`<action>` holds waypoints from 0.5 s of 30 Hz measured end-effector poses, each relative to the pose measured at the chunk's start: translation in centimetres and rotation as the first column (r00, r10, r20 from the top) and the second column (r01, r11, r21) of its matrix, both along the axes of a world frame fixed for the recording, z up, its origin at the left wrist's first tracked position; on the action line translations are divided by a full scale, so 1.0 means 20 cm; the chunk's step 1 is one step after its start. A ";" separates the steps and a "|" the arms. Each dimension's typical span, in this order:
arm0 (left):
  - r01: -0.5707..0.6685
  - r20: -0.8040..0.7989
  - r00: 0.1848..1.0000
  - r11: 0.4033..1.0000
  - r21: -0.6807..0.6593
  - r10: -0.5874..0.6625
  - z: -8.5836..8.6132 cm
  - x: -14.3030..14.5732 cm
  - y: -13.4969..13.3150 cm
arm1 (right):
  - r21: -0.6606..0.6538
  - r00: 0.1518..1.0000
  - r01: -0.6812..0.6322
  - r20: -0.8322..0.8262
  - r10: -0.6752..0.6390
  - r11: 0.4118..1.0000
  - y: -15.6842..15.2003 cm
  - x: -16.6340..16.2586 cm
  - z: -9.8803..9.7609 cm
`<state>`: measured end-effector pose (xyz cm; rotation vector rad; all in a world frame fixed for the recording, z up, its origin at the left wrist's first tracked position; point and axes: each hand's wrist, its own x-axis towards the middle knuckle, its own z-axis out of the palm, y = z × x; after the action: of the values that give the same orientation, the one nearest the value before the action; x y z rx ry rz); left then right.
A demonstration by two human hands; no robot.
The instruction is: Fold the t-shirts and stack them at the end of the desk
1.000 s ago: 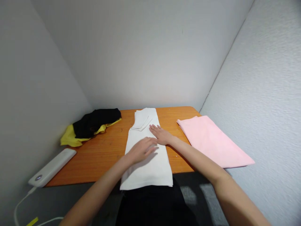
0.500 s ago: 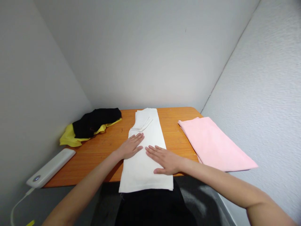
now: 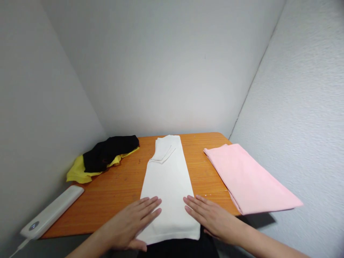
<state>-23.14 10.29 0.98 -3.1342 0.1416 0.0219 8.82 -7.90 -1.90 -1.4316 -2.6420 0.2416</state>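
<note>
A white garment [image 3: 168, 186], folded lengthwise into a long strip with its short sleeve laid across the upper part, runs from the back of the table down past the front edge. My left hand [image 3: 131, 222] lies on its lower left side, fingers stretched out and the thumb near the bottom hem. On the lower right side rests my right hand [image 3: 211, 216], fingers extended over the cloth and the thumb below, beside the edge. Both hands are open and touch the fabric without gripping it.
At the right of the wooden table [image 3: 123, 193] lies a folded pink cloth [image 3: 249, 179], overhanging the edge. Black fabric [image 3: 109, 152] sits on yellow fabric [image 3: 77, 172] at the back left. A white power bank [image 3: 53, 211] with a cable lies front left. Walls enclose the table.
Both hands have slid down the white garment toward its bottom hem and moved apart to its two sides. The camera view has tilted up slightly.
</note>
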 end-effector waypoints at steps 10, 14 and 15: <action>-0.170 0.285 0.953 0.965 0.201 0.108 -0.25 -0.10 -0.03 | 0.397 0.980 0.056 0.154 -0.127 0.916 0.05 -0.06 -0.25; -0.149 0.364 0.927 0.981 0.127 0.094 -0.26 -0.13 -0.04 | 0.358 0.988 0.053 0.118 -0.101 0.932 0.02 -0.05 -0.20; -0.145 0.390 0.915 0.987 0.070 0.106 -0.27 -0.14 -0.04 | 0.358 0.991 0.061 0.087 -0.098 0.932 0.01 -0.05 -0.19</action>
<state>-25.90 9.46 -4.36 -2.9691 -0.0628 -0.5661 7.84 -7.76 -5.60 -1.4537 -2.5250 -0.3135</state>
